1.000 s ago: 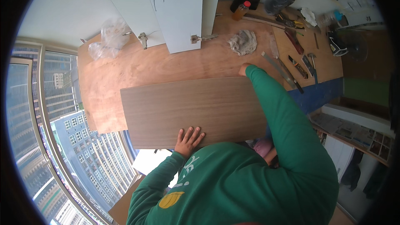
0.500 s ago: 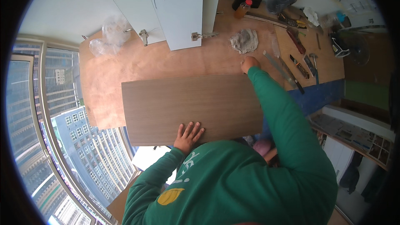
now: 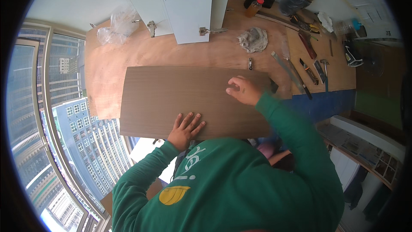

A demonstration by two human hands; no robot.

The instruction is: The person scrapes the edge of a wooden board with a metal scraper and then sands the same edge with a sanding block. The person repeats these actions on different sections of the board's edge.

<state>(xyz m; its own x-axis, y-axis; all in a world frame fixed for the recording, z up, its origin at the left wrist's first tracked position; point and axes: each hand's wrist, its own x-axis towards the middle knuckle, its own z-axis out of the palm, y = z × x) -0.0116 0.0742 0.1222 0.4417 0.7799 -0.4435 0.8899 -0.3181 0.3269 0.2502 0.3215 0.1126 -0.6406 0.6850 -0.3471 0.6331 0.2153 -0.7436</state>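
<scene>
A brown wood-grain panel (image 3: 171, 90) lies in front of me, its near edge close to my body. My left hand (image 3: 184, 131) rests on its near edge, fingers spread and open. Over the right part of the panel is my right hand (image 3: 245, 91), loosely curled, with a gap between thumb and forefinger and nothing visible in it. A small metal hinge (image 3: 250, 63) sits at the panel's far edge, just beyond that hand. A dark object (image 3: 274, 87), partly hidden, shows by the panel's right end.
White doors with metal hinges (image 3: 205, 31) stand at the back, beside a crumpled plastic bag (image 3: 115, 28). A grey rag (image 3: 253, 40), utility knife (image 3: 309, 71), hammer (image 3: 325, 71) and red-capped bottle (image 3: 255, 7) lie or stand right. A window (image 3: 64, 81) is at the left.
My right hand has moved from beyond the panel's far edge back over the panel, uncovering the small hinge. My left hand stays on the near edge. The view has shifted slightly.
</scene>
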